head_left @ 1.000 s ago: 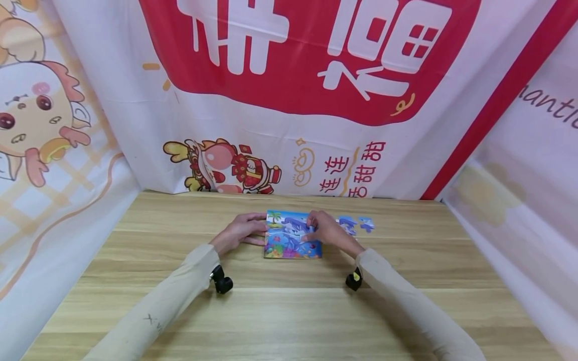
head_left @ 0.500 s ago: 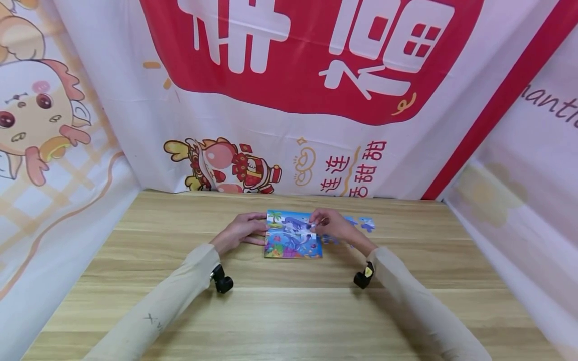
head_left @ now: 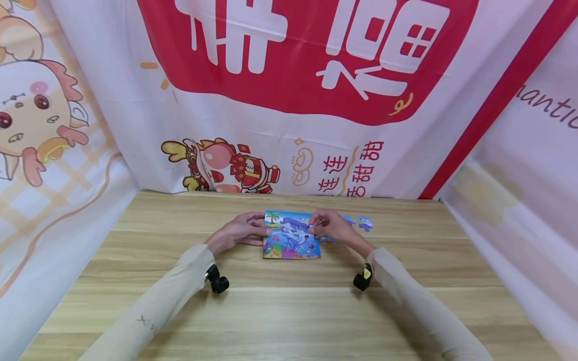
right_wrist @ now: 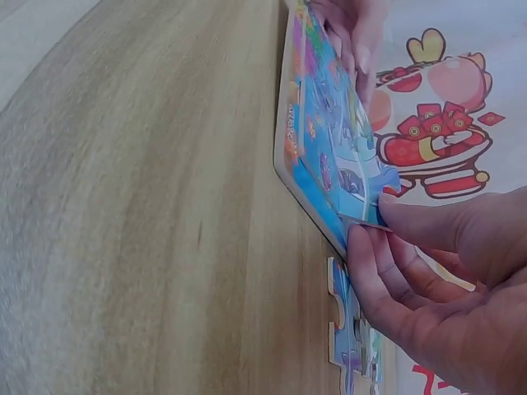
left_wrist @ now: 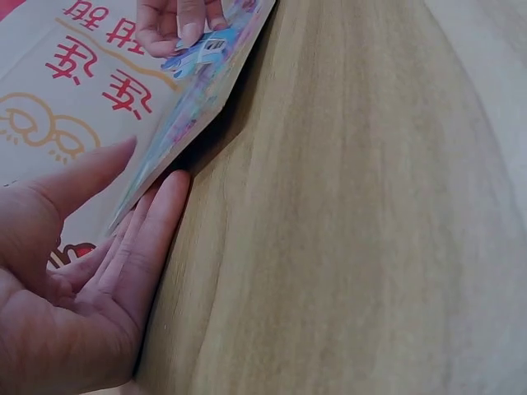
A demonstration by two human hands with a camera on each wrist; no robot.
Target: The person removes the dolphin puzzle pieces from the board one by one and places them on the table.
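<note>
A jigsaw board [head_left: 291, 249] with a dolphin and sea picture lies flat on the table before me. My left hand [head_left: 240, 230] is at its left edge; in the left wrist view the fingers [left_wrist: 156, 222] are fairly straight against the edge, with the thumb spread apart. My right hand [head_left: 333, 226], over the board's right side, pinches a puzzle piece [right_wrist: 368, 212] between thumb and forefinger. That piece appears slightly tilted above the picture; whether it touches the board is unclear. The right hand partly covers the picture's upper right.
Loose puzzle pieces [head_left: 365, 223] lie right of the board, some hidden behind the right hand. The wooden table [head_left: 289, 321] extends toward me. Printed cloth [head_left: 298, 108] hangs along the back and both sides.
My right hand has moved a little to the right and now pinches a piece near the board's right edge. The left hand stays at the left edge.
</note>
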